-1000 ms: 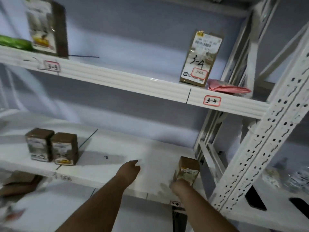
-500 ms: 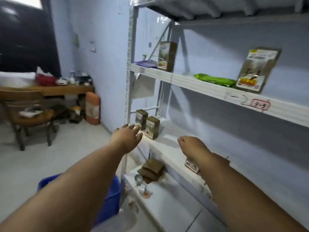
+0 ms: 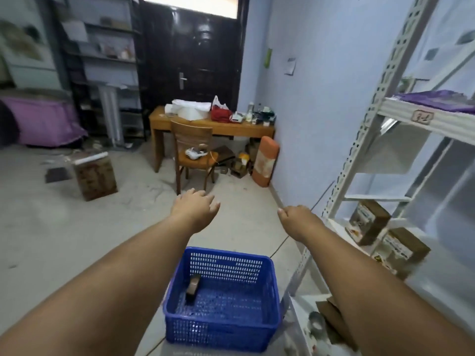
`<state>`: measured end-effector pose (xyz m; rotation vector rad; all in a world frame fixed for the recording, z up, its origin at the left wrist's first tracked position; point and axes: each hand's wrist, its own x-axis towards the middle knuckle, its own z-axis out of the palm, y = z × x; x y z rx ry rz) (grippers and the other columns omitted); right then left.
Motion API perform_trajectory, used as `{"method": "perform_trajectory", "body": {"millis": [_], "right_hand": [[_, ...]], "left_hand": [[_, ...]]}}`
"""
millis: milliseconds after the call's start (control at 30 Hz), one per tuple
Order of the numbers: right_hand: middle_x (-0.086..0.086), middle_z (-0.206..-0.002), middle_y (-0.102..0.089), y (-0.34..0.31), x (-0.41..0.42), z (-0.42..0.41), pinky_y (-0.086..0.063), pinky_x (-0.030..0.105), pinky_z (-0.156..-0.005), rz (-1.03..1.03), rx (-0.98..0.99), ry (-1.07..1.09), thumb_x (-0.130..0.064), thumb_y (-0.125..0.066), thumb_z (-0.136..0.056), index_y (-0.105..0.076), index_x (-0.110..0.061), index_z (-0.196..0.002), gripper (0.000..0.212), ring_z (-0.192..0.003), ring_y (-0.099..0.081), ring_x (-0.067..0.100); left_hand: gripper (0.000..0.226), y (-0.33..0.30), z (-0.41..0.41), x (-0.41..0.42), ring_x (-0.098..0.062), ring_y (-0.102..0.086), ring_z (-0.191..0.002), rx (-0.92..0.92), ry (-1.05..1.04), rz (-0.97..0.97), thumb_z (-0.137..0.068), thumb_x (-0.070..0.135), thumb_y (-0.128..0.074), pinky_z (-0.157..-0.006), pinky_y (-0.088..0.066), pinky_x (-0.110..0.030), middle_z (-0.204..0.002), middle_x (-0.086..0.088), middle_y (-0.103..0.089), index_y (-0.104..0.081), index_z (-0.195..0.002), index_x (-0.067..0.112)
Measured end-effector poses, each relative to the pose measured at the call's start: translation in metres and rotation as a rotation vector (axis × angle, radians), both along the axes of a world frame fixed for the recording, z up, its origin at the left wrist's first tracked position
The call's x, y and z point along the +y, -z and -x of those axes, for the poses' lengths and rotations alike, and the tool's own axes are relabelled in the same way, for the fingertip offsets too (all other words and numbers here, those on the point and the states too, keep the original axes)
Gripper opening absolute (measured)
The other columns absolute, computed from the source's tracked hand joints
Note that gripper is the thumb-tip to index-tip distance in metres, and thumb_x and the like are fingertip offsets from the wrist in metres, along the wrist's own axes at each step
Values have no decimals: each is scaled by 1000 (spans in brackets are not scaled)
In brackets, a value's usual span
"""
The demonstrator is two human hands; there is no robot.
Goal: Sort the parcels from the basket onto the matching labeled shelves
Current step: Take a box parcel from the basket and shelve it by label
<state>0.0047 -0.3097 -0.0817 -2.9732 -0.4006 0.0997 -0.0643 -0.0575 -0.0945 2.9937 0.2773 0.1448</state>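
Parcels remain in two places as you stand over the blue basket [image 3: 267, 299] on the concrete floor [image 3: 46, 240]: one small brown parcel [image 3: 193, 287] stands on edge against the basket's left inner wall, and two brown boxed parcels [image 3: 370, 222] sit side by side on the middle tier of the white shelving rack [image 3: 370, 129] at your right. Your left hand [image 3: 196, 208] is stretched forward above and beyond the basket, palm down, fingers relaxed and slightly spread, holding nothing. Your right hand [image 3: 298, 218] reaches out level with it, near the rack's perforated upright; its fingers look loosely curled under and no parcel shows in it, though the far side of the hand is hidden from you. The two hands are well apart, with bare floor between them. On the rack's upper tier lies a flat purple package [image 3: 442, 100], above a red-edged label [image 3: 422, 116] stuck to the shelf's front lip; its writing is too blurred to read. On the bottom tier, beside your right forearm, lie pieces of brown cardboard [image 3: 331, 314] and a roll of tape [image 3: 316, 323]. Farther off, a wooden chair [image 3: 191, 140] is drawn up to a cluttered wooden desk [image 3: 244, 129] against the pale blue wall, with a dark double door [image 3: 195, 47] behind and a cardboard box [image 3: 95, 176] on the floor at left.
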Motion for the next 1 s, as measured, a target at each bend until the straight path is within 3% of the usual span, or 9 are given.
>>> {"method": "perform_trajectory", "body": {"millis": [300, 467, 567, 733, 867, 1000], "right_hand": [[12, -138, -53, 70, 115, -137, -42, 38, -104, 41, 131, -155, -19, -22, -105, -46, -12, -140, 44, -124, -48, 31], [12, -126, -60, 160, 171, -199, -46, 38, -97, 66, 281, -139, -34, -22, -103, -58, -12, -124, 47, -113, -54, 29], [12, -118, -64, 239, 197, -226, -46, 36, -88, 57, 395, -112, -37, -26, -103, -60, -12, -115, 44, -107, -57, 30], [6, -145, -48, 379, 235, -263, -37, 39, -110, 46, 613, -8, -44, -27, -104, -44, -15, -142, 51, -133, -42, 25], [2, -157, -31, 522, 253, -296, -24, 40, -119, 80, 756, 3, -45, -26, -104, -27, -16, -152, 56, -147, -22, 25], [4, -155, -34, 655, 254, -315, -26, 37, -117, 46, 753, 65, -45, -28, -104, -27, -16, -153, 57, -145, -26, 25]], "left_hand": [[50, 71, -82, 97, -22, -47, -126, 111, -221, 128, -99, 45, -25, -102, -41, -41, -138, -3, -52, -51, -135, 21], [53, 154, -142, 145, -22, -38, -136, 245, -273, 298, -99, 43, -33, -111, -34, -38, -149, -2, -42, -39, -145, 19], [54, 220, -179, 166, -20, -39, -136, 343, -275, 366, -97, 41, -39, -111, -35, -35, -150, 0, -41, -36, -147, 21], [36, 348, -232, 185, -18, -58, -110, 457, -293, 566, -87, 29, -51, -94, -50, -34, -120, 3, -60, -56, -123, 27], [30, 499, -274, 189, -10, -61, -95, 541, -309, 732, -77, 32, -59, -85, -51, -30, -105, 9, -63, -58, -107, 33], [29, 649, -304, 186, -11, -63, -89, 585, -331, 789, -73, 30, -63, -80, -53, -31, -101, 6, -64, -59, -102, 28]]}}
